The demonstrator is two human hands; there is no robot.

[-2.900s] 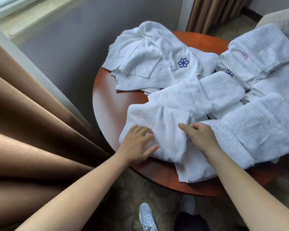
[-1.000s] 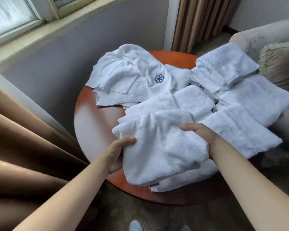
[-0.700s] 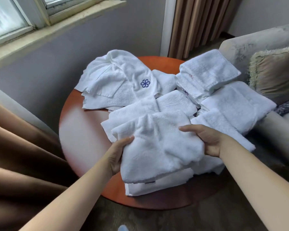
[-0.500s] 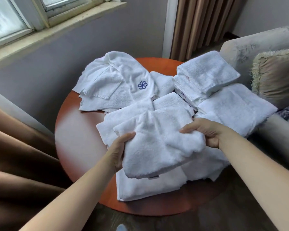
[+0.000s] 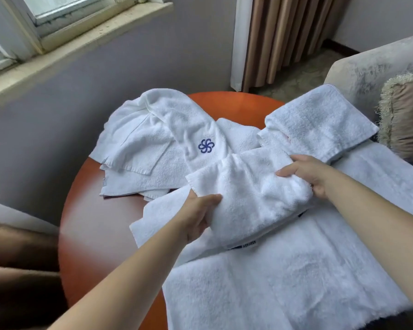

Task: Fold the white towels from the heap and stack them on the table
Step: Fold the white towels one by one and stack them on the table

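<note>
The left hand (image 5: 196,217) grasps the left edge of the folded towel (image 5: 248,198), thumb on top. The right hand (image 5: 308,175) is clenched on its right edge. The towel is in the middle of the frame, above the other white towels (image 5: 296,282) on the round table (image 5: 86,246). Compared with half a second ago, it sits further up the frame, nearer the towel with the blue flower logo (image 5: 206,146).

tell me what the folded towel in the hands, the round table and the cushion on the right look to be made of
Folded towel: white terry cloth, probably cotton, matte; its looped, fuzzy pile shows.
Round table: reddish-brown with a glossy finish that reflects light; likely varnished wood or veneer, though no grain is clear.
Cushion: tan woven fabric with a slight sheen and a pale fringed edge; the fibre cannot be told.
</note>
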